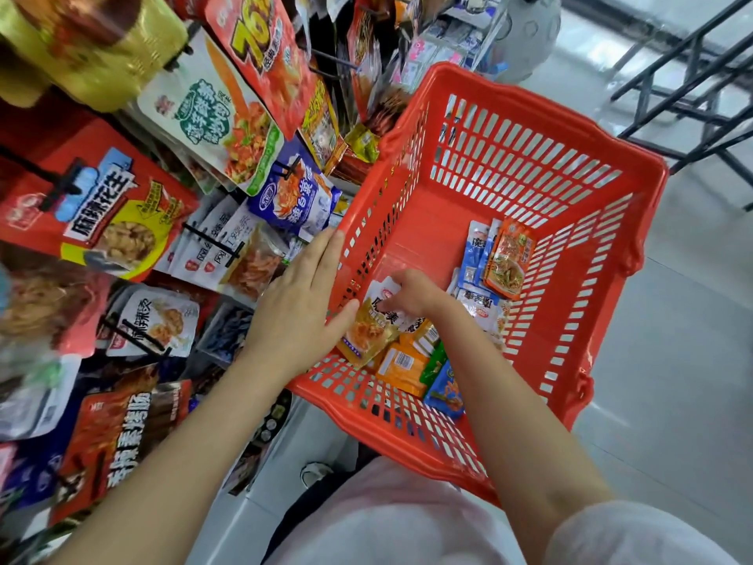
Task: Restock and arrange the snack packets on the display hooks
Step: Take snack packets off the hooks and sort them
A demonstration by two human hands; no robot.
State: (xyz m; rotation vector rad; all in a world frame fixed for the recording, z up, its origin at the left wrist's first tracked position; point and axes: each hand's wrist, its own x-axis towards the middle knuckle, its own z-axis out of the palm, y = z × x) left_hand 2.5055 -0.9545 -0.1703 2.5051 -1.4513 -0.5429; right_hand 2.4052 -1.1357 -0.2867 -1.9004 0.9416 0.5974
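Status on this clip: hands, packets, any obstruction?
Left hand open, fingers straight against red basket wall. Right hand pinching white-and-gold packet inside basket. Nothing blocking hooks.

Red slatted basket [529, 157] is surrounding the right hand [411, 293], which is touching a white-and-gold packet [373, 328]; orange, blue, green packets [407, 367] are lying beside it.

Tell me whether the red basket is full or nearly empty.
Nearly empty. The red basket holds only a thin scatter of snack packets in its near corner; most of its floor shows bare.
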